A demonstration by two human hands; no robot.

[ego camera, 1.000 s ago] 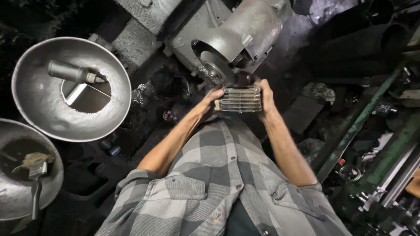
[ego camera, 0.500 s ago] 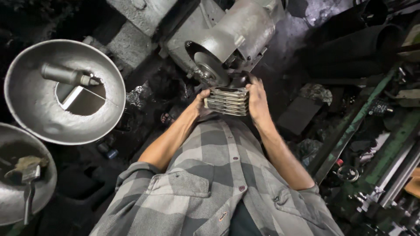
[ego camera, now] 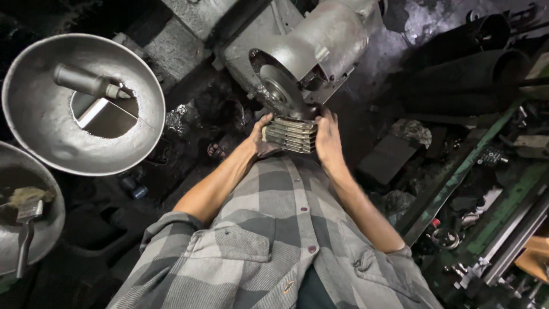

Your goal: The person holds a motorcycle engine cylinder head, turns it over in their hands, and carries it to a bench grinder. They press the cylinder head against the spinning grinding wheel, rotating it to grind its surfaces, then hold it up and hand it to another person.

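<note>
Nearest the camera is the wearer's grey checked shirt (ego camera: 274, 246), both forearms reaching out toward 12 o'clock.

The left hand (ego camera: 260, 137) and right hand (ego camera: 328, 137) are each closed on an end of a grey, finned metal block with stacked ribs (ego camera: 290, 134), held level between them, just beyond the shirt. Against the frames of a second ago, the block has moved up from a clear gap to the lower edge of the round grinding disc (ego camera: 280, 91). Whether fins and disc actually touch cannot be told. Judgement: the piece is now being offered to the wheel, so work on its far face appears under way.

The disc sits in the grey cast-metal machine housing (ego camera: 331, 40), at 12 o'clock from the hands.

At 9 to 10 o'clock, well apart, a wide shallow grey metal basin (ego camera: 40, 120) holds a small grey bottle (ego camera: 86, 81) and a flat metal strip (ego camera: 94, 111). At 8 o'clock, a second basin (ego camera: 48, 229) carries a worn brush (ego camera: 26, 220).

At 3 to 4 o'clock lie a dark flat slab (ego camera: 389, 157), green-painted rails (ego camera: 457, 177) and blackened scrap. The ground is crowded and dark; nothing stands between the hands and the disc.
</note>
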